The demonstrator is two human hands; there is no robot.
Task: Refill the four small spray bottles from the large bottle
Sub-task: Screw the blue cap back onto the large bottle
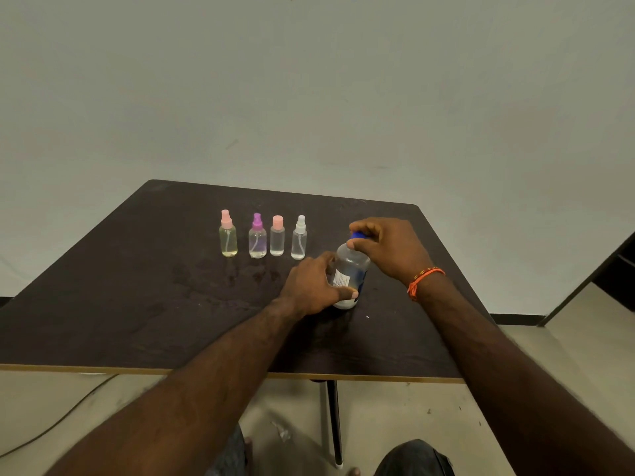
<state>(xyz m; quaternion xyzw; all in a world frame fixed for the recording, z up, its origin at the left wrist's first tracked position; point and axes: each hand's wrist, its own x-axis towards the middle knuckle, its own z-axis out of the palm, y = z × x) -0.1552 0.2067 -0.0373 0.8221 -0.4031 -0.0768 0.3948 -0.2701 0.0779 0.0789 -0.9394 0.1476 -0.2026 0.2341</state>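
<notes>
The large clear bottle (350, 269) with a white label stands upright on the dark table (137, 304). My left hand (314, 286) grips its lower body. My right hand (388, 249) curls over its blue cap (359, 236) from above. To the left stand four small clear bottles in a row: a pink-topped spray bottle (227, 235) with yellowish liquid, a purple-topped one (257, 237), one with a pink cap (277, 237), and a white-topped one (299, 238). All four stand upright with their tops on.
The table's front edge (206, 370) runs across the lower middle, with its leg (335, 424) below. A cable (62, 417) lies on the floor at lower left. A plain wall rises behind. A dark frame (591, 280) stands at the right.
</notes>
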